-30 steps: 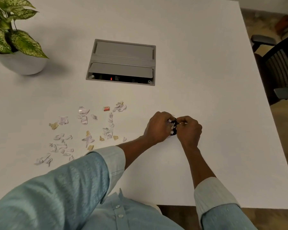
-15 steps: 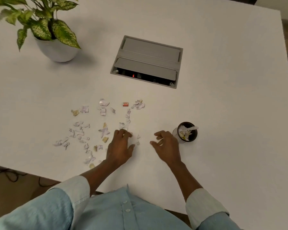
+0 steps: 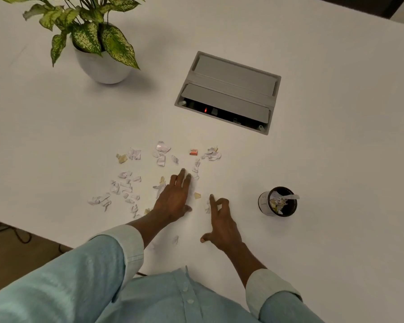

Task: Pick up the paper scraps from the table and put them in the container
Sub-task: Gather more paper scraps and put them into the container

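White table (image 3: pixel 336 159), grey hatch (image 3: pixel 229 89) set in it, potted plant (image 3: pixel 100 64) left of hatch, paper scraps (image 3: pixel 126 187) before hatch, cup (image 3: pixel 278 201) right of scraps

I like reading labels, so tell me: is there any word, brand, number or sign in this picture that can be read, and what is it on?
None can be read.
Small orange scrap: pale marks that may be print, too small to read.
Black container: faint marks on its light side, too blurred to read.
White paper scraps: greyish traces, unreadable.
Grey hatch in the table: only a red light, no text.
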`<state>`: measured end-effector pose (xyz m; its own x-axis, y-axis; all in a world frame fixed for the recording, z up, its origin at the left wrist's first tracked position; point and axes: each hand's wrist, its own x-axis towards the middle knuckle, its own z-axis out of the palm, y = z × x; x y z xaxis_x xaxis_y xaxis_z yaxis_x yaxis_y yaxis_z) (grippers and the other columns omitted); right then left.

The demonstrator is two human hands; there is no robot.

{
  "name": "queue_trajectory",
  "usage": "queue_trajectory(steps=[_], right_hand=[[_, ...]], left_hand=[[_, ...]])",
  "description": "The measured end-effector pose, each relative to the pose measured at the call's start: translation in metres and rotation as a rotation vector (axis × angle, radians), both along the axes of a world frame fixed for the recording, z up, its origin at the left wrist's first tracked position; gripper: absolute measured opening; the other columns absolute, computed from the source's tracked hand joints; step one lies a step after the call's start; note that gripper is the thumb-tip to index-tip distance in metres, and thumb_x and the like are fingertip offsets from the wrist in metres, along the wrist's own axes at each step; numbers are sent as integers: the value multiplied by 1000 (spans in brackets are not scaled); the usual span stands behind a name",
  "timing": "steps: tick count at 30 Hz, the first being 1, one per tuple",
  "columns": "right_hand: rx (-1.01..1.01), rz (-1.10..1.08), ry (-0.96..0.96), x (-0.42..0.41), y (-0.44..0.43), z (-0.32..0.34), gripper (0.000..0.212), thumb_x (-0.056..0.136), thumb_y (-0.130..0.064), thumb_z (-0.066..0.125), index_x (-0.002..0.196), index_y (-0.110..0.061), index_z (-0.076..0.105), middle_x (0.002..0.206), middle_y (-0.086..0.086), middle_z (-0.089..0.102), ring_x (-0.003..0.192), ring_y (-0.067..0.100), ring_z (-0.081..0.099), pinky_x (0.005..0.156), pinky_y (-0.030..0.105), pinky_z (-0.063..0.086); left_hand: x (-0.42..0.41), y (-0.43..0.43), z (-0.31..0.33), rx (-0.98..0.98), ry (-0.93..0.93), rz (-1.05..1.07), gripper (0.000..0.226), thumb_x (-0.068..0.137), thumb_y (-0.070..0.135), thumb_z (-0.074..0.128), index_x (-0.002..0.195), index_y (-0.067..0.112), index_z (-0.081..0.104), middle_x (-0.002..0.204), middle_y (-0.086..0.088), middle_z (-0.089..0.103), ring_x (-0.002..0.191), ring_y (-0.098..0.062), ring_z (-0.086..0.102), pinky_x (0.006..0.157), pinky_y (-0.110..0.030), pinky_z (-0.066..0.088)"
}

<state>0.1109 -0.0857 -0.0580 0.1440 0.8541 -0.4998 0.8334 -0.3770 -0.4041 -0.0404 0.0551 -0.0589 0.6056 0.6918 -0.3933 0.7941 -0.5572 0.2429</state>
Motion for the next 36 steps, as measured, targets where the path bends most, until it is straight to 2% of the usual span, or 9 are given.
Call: queue_trajectory(steps=[5, 9, 14, 17, 22, 27, 31, 33, 36], right_hand=[[49, 0, -34, -3, 14, -6, 108, 77, -35, 87, 159, -15, 20, 147, 9, 26, 128, 22, 47, 95, 31, 55], [155, 19, -50, -7, 23, -14, 58, 80, -25, 86, 130, -10, 61, 125, 7, 53, 113, 23, 53, 76, 32, 59], [243, 56, -52, -12, 25, -25, 19, 86, -10, 75, 105, -11, 73, 110, 5, 65, 98, 24, 60, 73, 35, 59], [249, 38, -33, -14, 24, -32, 17, 84, -5, 73, 99, -12, 75, 108, 5, 68, 92, 23, 61, 72, 37, 60], [268, -47, -7, -17, 20, -28, 9, 85, -7, 72, 92, -11, 77, 100, 5, 70, 86, 23, 63, 71, 33, 59], [174, -424, 110, -3, 10, -17, 12, 79, -10, 77, 88, -17, 81, 93, -2, 71, 79, 13, 67, 75, 26, 57], [316, -667, 106, 26, -12, 10, 17, 71, -6, 80, 76, -23, 79, 80, -10, 71, 63, 4, 64, 64, 21, 55], [410, -751, 82, 43, -23, 31, 20, 72, -5, 82, 76, -24, 78, 78, -12, 70, 63, 4, 65, 64, 23, 56], [536, -900, 48, 73, -34, 67, 19, 74, -4, 84, 79, -22, 79, 78, -11, 71, 65, 3, 66, 69, 9, 48]], left_hand=[[16, 11, -11, -15, -33, -97, 110, 80, 34, 87, 162, 8, 17, 172, -15, 8, 149, -37, 26, 106, -47, 52], [18, 14, -18, -1, -103, -170, 72, 85, 17, 82, 147, 6, 49, 161, -17, 37, 138, -37, 42, 95, -47, 58], [18, 7, -23, 48, -210, -146, 25, 88, -3, 68, 111, 6, 66, 126, -11, 57, 108, -27, 50, 73, -40, 56], [17, 0, -22, 69, -240, -164, 19, 83, -8, 65, 93, 7, 65, 105, -9, 59, 91, -24, 49, 66, -40, 51], [17, -12, -23, 11, -290, -54, 19, 83, -11, 65, 87, 8, 66, 93, -9, 62, 83, -26, 55, 63, -38, 48], [33, -23, -12, -139, -419, 175, 9, 83, 0, 71, 84, 9, 70, 87, -3, 63, 78, -19, 58, 67, -35, 50], [61, -38, 13, -213, -582, 325, 10, 79, 1, 78, 83, 10, 76, 82, 2, 67, 69, -10, 59, 62, -21, 47], [78, -47, 29, -228, -674, 343, 10, 81, 3, 79, 82, 11, 76, 81, 3, 67, 70, -8, 61, 61, -23, 50], [108, -58, 52, -285, -767, 320, 8, 84, 8, 80, 84, 15, 76, 84, 4, 68, 72, -9, 65, 64, -29, 57]])
